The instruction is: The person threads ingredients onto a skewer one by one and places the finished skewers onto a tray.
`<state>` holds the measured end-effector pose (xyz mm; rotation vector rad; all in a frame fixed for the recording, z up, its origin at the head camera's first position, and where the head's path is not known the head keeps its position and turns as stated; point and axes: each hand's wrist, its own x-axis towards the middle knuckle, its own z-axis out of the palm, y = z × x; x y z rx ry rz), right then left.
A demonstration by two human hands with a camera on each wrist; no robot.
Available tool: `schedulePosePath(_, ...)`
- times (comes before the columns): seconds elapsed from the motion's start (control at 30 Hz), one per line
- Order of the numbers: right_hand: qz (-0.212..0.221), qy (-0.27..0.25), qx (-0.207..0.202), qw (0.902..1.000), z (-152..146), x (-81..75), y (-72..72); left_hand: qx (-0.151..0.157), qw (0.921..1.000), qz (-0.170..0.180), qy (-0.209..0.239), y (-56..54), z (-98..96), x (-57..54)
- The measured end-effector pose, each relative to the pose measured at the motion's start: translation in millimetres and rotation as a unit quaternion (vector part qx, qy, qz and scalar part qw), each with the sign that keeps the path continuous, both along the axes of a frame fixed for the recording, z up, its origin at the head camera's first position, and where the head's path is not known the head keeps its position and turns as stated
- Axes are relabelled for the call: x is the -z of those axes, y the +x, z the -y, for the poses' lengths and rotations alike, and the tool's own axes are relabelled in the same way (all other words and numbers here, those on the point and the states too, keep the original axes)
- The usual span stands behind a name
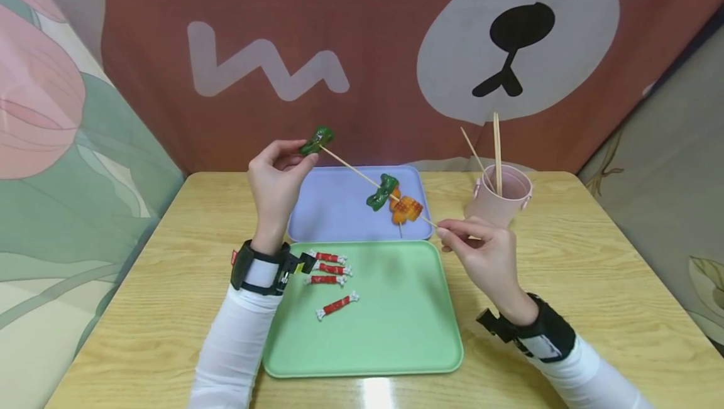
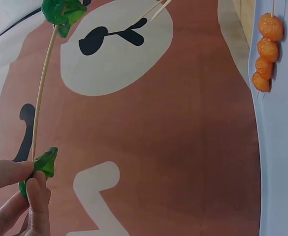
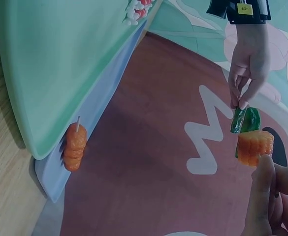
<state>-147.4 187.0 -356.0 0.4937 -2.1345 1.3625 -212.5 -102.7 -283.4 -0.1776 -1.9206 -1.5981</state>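
My right hand (image 1: 489, 255) pinches the lower end of a bamboo skewer (image 1: 351, 166), which slants up to the left over the trays. Close above those fingers a grilled corn piece (image 1: 408, 208) is threaded on it, followed by a glossy green pepper piece (image 1: 383, 192). At the skewer's upper tip, my left hand (image 1: 276, 186) pinches a second green pepper piece (image 2: 46, 163) between thumb and fingers. The tip meets this piece; bare stick shows between the two peppers in the left wrist view. Behind the corn, a skewer of orange balls (image 2: 268, 49) lies on the blue tray (image 1: 339, 208).
In front of the blue tray lies a green tray (image 1: 396, 308), with several red pieces with white bone-shaped ends (image 1: 337, 305) at its left. A pink bucket (image 1: 492, 208) holding bamboo sticks (image 1: 498, 151) stands at the back right. A printed cloth (image 1: 384, 114) hangs behind the table.
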Motion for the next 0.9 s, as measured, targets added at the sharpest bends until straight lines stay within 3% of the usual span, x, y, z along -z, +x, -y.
schedulePosePath(0.9,0.007,0.017,0.02,0.9996,1.8,-1.0,1.0,0.016,0.9998,0.0,-0.014,2.8,-3.0,2.5)
